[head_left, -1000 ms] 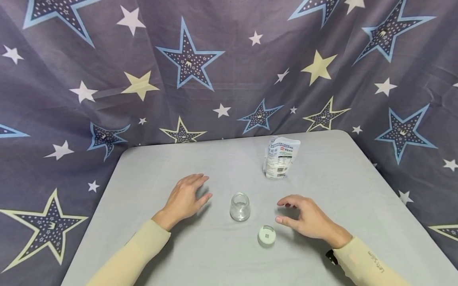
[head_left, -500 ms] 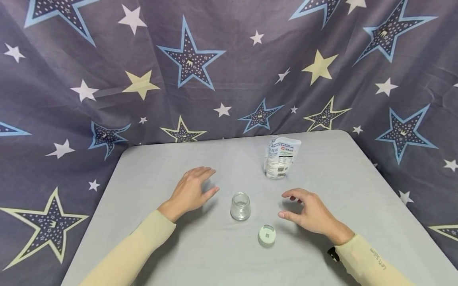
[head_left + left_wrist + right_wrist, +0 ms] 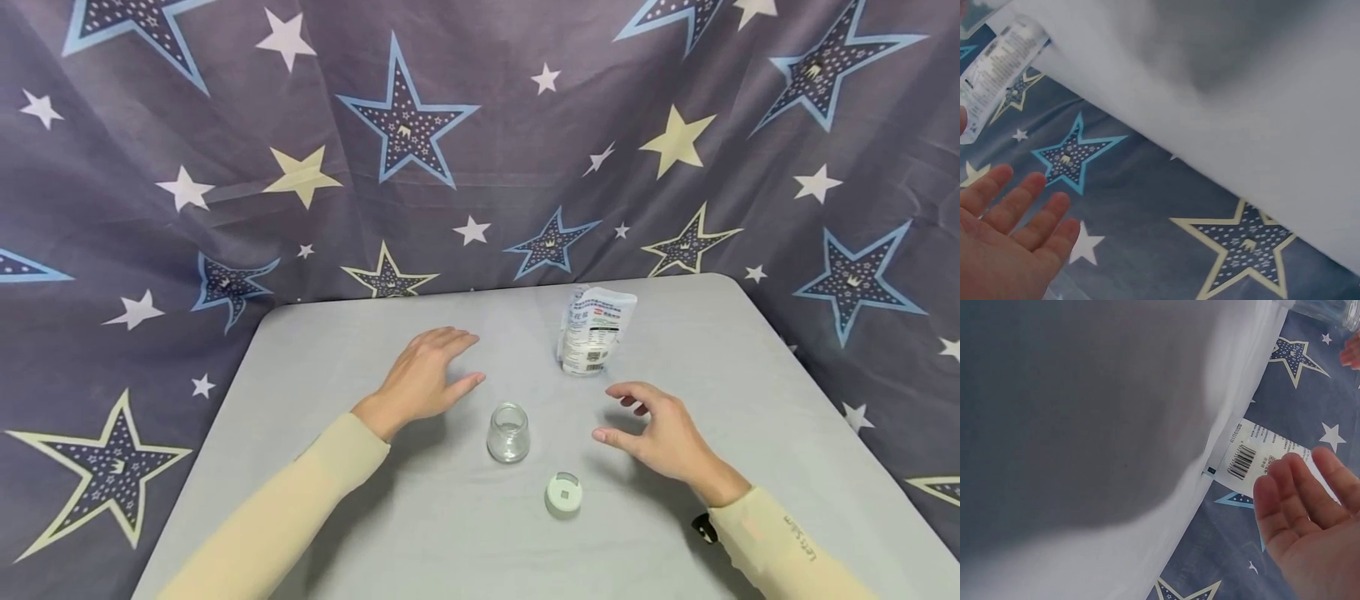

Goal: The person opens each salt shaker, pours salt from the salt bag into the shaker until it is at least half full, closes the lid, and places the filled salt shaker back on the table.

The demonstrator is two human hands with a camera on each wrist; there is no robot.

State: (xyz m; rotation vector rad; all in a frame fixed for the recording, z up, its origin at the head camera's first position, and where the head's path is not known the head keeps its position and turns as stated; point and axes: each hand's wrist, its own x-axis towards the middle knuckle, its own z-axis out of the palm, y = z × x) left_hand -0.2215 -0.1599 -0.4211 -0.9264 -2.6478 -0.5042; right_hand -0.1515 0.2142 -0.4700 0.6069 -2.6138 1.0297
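Observation:
A small clear glass jar (image 3: 508,435) stands uncapped near the middle of the table. Its pale green lid (image 3: 564,494) lies on the cloth, nearer to me and to the right. Farther back, a white printed pouch (image 3: 596,332) stands upright. My left hand (image 3: 426,375) hovers to the left of and behind the jar, fingers extended and thumb apart, holding nothing. To the right of the jar and in front of the pouch, my right hand (image 3: 660,433) is held over the table with fingers loosely bent and nothing in it. The right wrist view shows the pouch (image 3: 1260,456) beyond my right fingertips.
A grey-white cloth covers the table (image 3: 450,533), which has rounded back corners. Right behind its far edge hangs a dark curtain (image 3: 480,150) printed with stars, which also runs along both sides. A small black object (image 3: 703,528) sits at my right cuff.
My left hand has moved forward and to the right, toward the pouch. The right hand has shifted slightly forward and right. Jar, lid and pouch stay where they were on the table.

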